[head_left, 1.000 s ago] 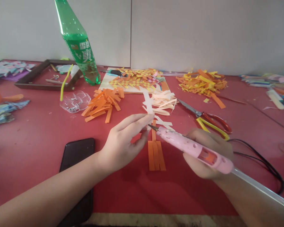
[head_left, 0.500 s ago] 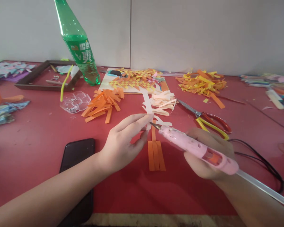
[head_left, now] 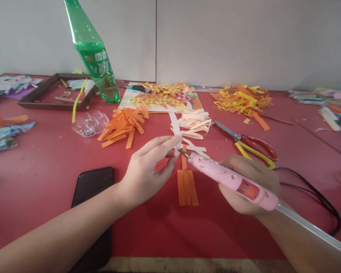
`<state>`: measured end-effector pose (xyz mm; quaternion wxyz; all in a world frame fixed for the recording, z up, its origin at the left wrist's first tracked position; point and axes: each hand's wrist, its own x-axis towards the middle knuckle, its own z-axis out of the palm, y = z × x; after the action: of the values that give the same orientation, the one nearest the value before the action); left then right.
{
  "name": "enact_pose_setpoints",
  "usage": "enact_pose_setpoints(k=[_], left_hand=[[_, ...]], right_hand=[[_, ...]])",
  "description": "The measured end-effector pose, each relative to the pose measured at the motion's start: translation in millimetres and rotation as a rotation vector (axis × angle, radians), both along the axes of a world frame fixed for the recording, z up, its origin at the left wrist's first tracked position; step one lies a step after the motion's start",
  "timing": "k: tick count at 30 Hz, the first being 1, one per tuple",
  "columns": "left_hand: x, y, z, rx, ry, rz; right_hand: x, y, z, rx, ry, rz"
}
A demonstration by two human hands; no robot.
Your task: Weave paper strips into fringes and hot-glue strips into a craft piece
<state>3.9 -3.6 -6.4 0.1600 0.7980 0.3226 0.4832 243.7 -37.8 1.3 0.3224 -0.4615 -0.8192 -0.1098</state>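
My left hand [head_left: 147,172] pinches a pale paper strip [head_left: 174,129] between thumb and fingers, held upright above the red table [head_left: 45,170]. My right hand [head_left: 248,185] grips a pink hot glue gun [head_left: 230,180], its metal tip pointing left at the lower end of that strip. Under the tip lie a few orange strips [head_left: 186,185] side by side on the table. A clear glue stick [head_left: 312,229] pokes out of the gun's back.
A black phone [head_left: 92,189] lies under my left forearm. Piles of orange strips [head_left: 125,123], pale strips [head_left: 194,123] and orange-yellow scraps [head_left: 241,99] lie further back, with a woven paper mat [head_left: 161,94], red-handled scissors [head_left: 247,144], a green bottle [head_left: 95,57], a wooden frame [head_left: 45,93] and a black cable [head_left: 318,193].
The glue gun's tip rose and drew back slightly, then returned to the strip's lower end. My left hand with the strip shifted a little to the left.
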Motion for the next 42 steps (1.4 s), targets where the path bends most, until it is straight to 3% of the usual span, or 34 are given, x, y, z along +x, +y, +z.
enact_pose_setpoints(k=[5,12,27,33,42], left_hand=[[-0.1,0.3,-1.9,0.024,-0.011,-0.005],[0.6,0.8,-1.5,0.054,-0.019,-0.015],[0.2,0.6,-1.9,0.062,-0.016,0.008],[0.1,0.4,-1.8,0.055,-0.030,-0.002],[-0.1,0.2,-0.8,0.049,-0.041,-0.020]], right_hand=[[-0.2,1.0,0.6,0.018,0.005,0.071],[-1.3,-1.3,2.1,0.060,-0.053,-0.007],[-1.0,-0.6,1.1,0.061,-0.012,0.110],[-1.6,-0.4,5.4,0.013,-0.007,0.051],[-1.3,-0.9,5.1,0.023,-0.004,0.069]])
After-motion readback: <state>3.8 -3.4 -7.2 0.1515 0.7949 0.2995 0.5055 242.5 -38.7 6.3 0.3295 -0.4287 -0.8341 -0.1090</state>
